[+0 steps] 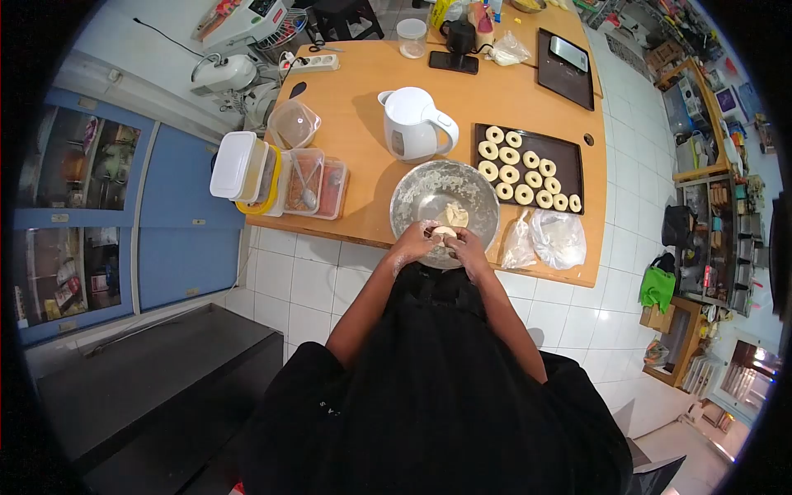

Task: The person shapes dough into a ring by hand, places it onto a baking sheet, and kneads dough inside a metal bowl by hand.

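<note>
- One bowl (pixel 406 198) sat at the table's (pixel 363 107) near edge: round, shiny metal, its inner wall streaked with pale, crusty residue.
- Two hands worked over its near side. The left hand (pixel 415 242) was curled, fingers bent in around one side of a dough piece (pixel 444 233); the right hand (pixel 469 251) was likewise curled around the other side. Whitish smears marked the left one.
- That single dough piece, pale, smooth and rounded, was held between them, above the bowl's near half; its underside was hidden.
- One lump (pixel 455 216), soft, cream-coloured and uneven, lay inside the bowl, just beyond the fingers.
- Fifteen rings (pixel 509 156) could be counted on one tray (pixel 564 147), right of the bowl and farther back. They were pale, smooth and plump, each with a central hole; the tray was dark, flat and rectangular.
- Two bags (pixel 559 239), crumpled thin plastic, lay right of the bowl, just beside each other.
- One kettle (pixel 409 124), white, glossy and rounded, stood just beyond the bowl, its handle to the right.
- Several plastic boxes (pixel 305 183), clear or white-lidded, crowded left of the bowl; one held a spoon (pixel 308 196).
- One jar (pixel 412 38), clear and cylindrical, and one flat black phone (pixel 453 63) lay well beyond the bowl.
</note>
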